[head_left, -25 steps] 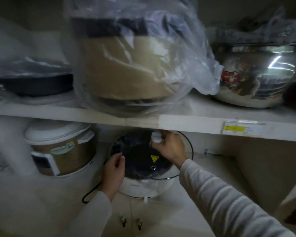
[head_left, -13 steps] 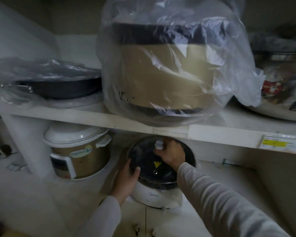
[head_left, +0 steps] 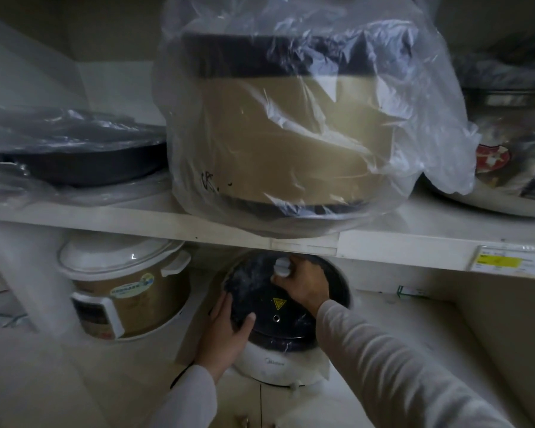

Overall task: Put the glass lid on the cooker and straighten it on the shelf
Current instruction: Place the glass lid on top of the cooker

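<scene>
Lid lowered: glass lid (head_left: 260, 304) now sits on white cooker (head_left: 275, 362), lower shelf. Right hand (head_left: 303, 284) fingers clamp knob (head_left: 281, 267); left hand (head_left: 226, 332) cups rim. Risk: knob catching upper shelf board (head_left: 167, 230), skewing lid.

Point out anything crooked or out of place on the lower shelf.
The glass lid sits askew on the white cooker: shifted left, with the cooker's dark rim showing on the right. The right hand grips its knob, the left hand holds its edge.
</scene>
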### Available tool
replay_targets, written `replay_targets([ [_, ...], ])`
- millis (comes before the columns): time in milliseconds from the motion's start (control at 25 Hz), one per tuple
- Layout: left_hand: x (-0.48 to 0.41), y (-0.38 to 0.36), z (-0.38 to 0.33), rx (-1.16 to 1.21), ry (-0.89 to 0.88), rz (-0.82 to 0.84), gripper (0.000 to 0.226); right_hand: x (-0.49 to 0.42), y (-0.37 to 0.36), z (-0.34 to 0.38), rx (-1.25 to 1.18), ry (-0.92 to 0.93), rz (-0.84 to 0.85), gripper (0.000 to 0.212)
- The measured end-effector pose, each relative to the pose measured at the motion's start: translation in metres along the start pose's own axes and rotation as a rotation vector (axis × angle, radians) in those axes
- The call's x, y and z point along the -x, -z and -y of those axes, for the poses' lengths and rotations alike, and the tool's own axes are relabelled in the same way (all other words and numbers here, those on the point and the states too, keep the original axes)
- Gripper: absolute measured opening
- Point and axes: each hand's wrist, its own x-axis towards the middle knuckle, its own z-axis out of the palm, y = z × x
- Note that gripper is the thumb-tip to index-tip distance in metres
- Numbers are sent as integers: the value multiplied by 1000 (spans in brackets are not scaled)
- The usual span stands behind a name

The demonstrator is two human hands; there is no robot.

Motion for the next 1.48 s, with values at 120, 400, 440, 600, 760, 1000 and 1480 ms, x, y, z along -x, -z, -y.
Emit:
replay_targets([
  [120, -4, -1, 3, -9, 3, 1, 78, -1, -1, -5, -20, 14, 25, 59],
  [400, -9, 7, 8, -79, -17, 57, 75, -6, 8, -8, 29, 48, 115, 67],
  [440, -11, 8, 8, -92, -19, 70, 74, -7, 9, -9, 24, 52, 134, 66],
  [600, -18, 15, 9, -146, -27, 108, 73, -2, 20, -27, 145, 71, 254, 82],
  [760, -23, 19, 11, -161, -55, 129, 63, 12, 33, -64, 305, 20, 224, 96],
  [1000, -37, 25, 2, -243, -114, 174, 60, 42, 41, -83, 253, -13, 174, 89],
  [1480, -94, 16, -5, -353, -80, 316, 93, 61, 20, -76, 132, -150, 134, 106],
])
